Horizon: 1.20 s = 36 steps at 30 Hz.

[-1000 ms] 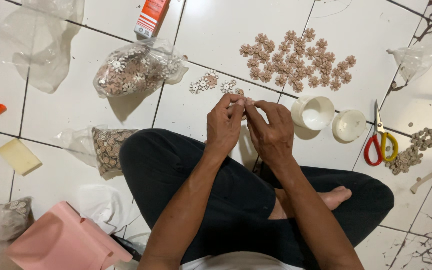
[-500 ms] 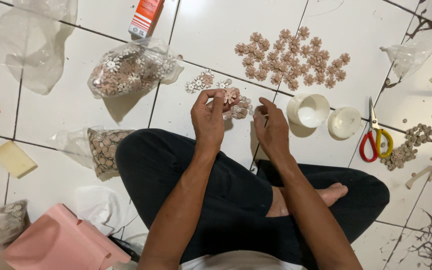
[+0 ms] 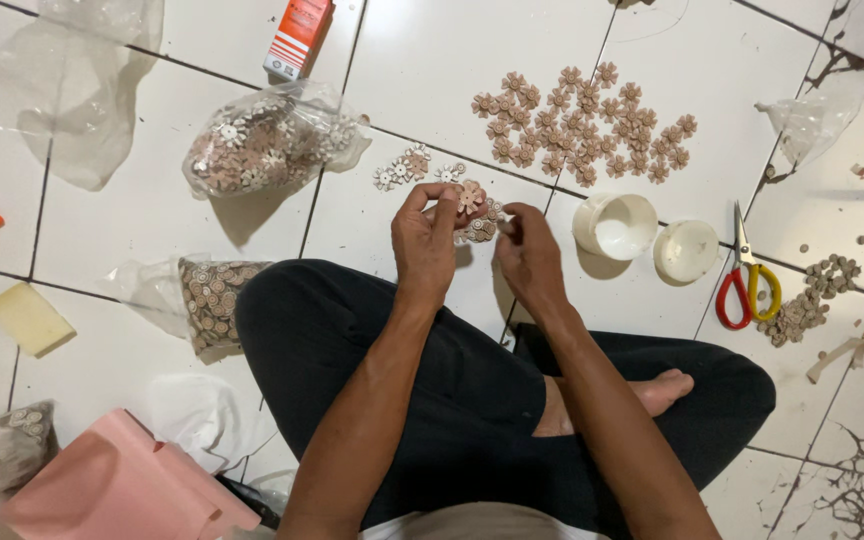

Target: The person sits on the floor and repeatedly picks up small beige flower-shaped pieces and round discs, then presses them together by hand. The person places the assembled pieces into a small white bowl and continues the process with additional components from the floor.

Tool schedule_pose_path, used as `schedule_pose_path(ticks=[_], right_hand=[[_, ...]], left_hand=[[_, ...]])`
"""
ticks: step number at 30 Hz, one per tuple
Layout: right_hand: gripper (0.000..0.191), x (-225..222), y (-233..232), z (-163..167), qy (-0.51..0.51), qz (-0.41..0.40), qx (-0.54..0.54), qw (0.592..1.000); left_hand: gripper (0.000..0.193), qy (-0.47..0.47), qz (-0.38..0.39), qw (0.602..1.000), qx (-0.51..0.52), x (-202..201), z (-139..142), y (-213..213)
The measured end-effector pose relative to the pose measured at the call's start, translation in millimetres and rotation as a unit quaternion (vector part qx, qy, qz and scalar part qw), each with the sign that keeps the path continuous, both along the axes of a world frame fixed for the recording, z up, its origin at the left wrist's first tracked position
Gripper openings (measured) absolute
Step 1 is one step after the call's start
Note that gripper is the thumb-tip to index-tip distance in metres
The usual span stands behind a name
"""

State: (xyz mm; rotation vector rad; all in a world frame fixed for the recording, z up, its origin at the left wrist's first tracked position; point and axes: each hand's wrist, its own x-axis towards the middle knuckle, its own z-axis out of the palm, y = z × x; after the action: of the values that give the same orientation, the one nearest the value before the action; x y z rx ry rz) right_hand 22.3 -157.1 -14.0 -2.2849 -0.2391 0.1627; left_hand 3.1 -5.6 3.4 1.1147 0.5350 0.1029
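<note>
Sitting cross-legged on a white tiled floor, I hold both hands up over my knees. My left hand (image 3: 427,240) pinches a small tan flower-shaped piece (image 3: 470,196) at its fingertips. My right hand (image 3: 530,255) is just right of it, fingertips closed near a small cluster of flower pieces (image 3: 482,228) on the floor; whether it holds anything is unclear. Several finished tan flowers (image 3: 582,125) lie spread on the tile beyond my hands. A few pale flower pieces (image 3: 404,168) lie to the left of them.
A clear bag of flower pieces (image 3: 267,142), another bag of round pieces (image 3: 207,298), a white cup (image 3: 617,225) and lid (image 3: 687,250), red-and-yellow scissors (image 3: 749,285), an orange box (image 3: 298,38), a pink container (image 3: 122,490), a yellow sponge (image 3: 29,318).
My hands, pressed together a second ago, have parted. The left hand now holds a flower piece up, and the right has shifted slightly away.
</note>
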Motion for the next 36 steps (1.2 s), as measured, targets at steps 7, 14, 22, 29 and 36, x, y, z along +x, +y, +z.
schedule_pose_path(ticks=[7, 14, 22, 29, 36], right_hand=[[0.038, -6.6, -19.7, 38.8, 0.002, -0.093, 0.166, 0.982], [0.040, -1.5, 5.5, 59.2, -0.013, -0.027, 0.240, 0.970], [0.045, 1.1, 16.7, 60.5, -0.053, -0.011, 0.156, 0.986], [0.042, -1.0, 12.7, 54.9, -0.156, -0.001, 0.124, 0.980], [0.045, -2.7, 15.7, 51.4, -0.165, 0.008, 0.108, 0.980]], left_hand=[[0.022, -0.062, -0.027, 0.996, -0.056, 1.0, -5.1, -6.0], [0.021, -0.053, -0.046, 0.997, -0.039, 0.2, -3.9, -6.2], [0.022, -0.027, -0.072, 0.997, -0.008, -0.4, -8.5, -7.5], [0.023, -0.025, -0.077, 0.997, -0.001, -0.3, -6.9, -8.2], [0.021, -0.028, -0.077, 0.997, 0.013, -1.8, -4.9, -8.7]])
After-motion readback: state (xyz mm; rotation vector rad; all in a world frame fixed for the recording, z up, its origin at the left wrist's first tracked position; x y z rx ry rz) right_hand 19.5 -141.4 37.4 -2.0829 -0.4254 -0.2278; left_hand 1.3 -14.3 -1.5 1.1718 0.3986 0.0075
